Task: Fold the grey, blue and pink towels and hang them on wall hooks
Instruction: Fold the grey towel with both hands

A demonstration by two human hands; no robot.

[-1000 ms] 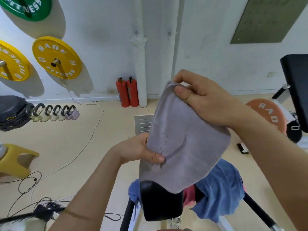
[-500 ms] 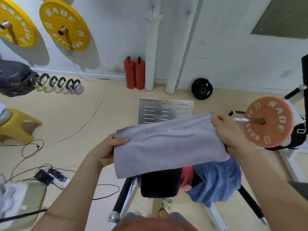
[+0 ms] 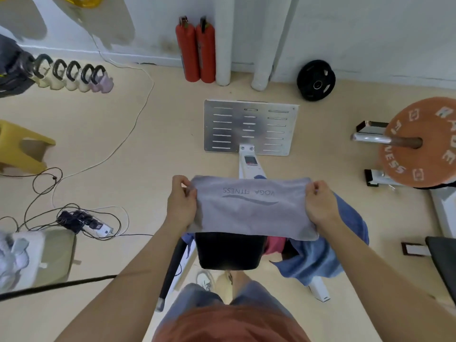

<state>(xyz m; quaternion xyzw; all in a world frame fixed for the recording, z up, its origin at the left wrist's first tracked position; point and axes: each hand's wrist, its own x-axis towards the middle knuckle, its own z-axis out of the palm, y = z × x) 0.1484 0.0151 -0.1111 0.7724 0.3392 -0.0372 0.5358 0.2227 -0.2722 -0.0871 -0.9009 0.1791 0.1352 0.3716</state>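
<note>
while both hands stretch the grey towel (image 3: 251, 211), pink towel (image 3: 275, 245) mostly hidden.

Both forearms are bare, with no sleeves, watch or rings showing on either wrist. Lower down: an orange-red shirt (image 3: 229, 324), grey-blue shorts (image 3: 197, 299), and a pale sneaker (image 3: 205, 280).

Beige floor (image 3: 158, 134) meets a white wall (image 3: 345, 25); two red cylinders (image 3: 196, 49) (upright) stand against it.
</note>
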